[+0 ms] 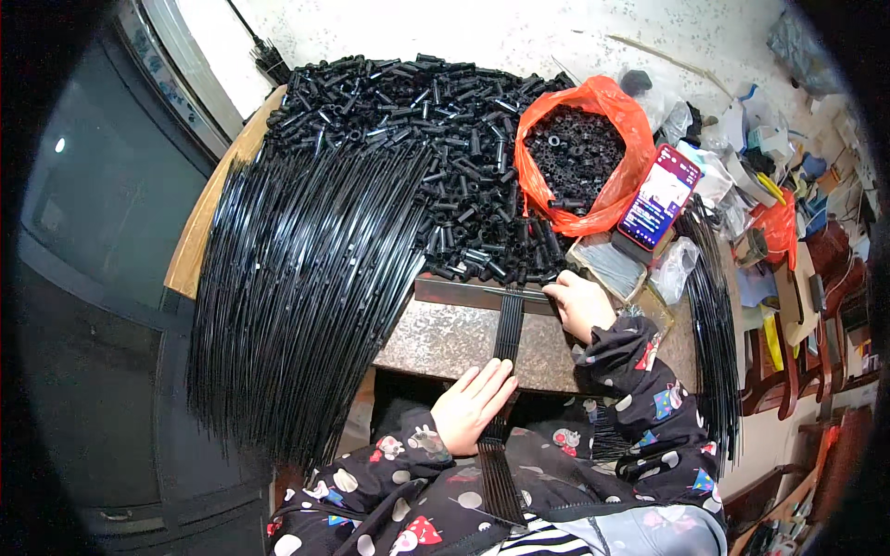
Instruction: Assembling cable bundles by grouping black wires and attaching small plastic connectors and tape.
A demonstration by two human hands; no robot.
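Note:
My left hand (475,405) lies flat, fingers stretched out, over a narrow row of thin black rods (509,326). The rods run side by side from the table's front edge up to a dark metal strip (456,292), and their lower part rests on my lap. My right hand (581,306) is closed, its fingertips at the right end of the strip, by the front of a heap of short black tubes (464,185). Whatever those fingers pinch is too small or hidden to make out.
A thick sheaf of black rods (306,296) covers the table's left side; another bundle (712,352) hangs at the right. An orange plastic bag (640,120) holds small black parts. Beside it stand a lit phone (660,196) and a clear tray (607,266). Clutter lies further right.

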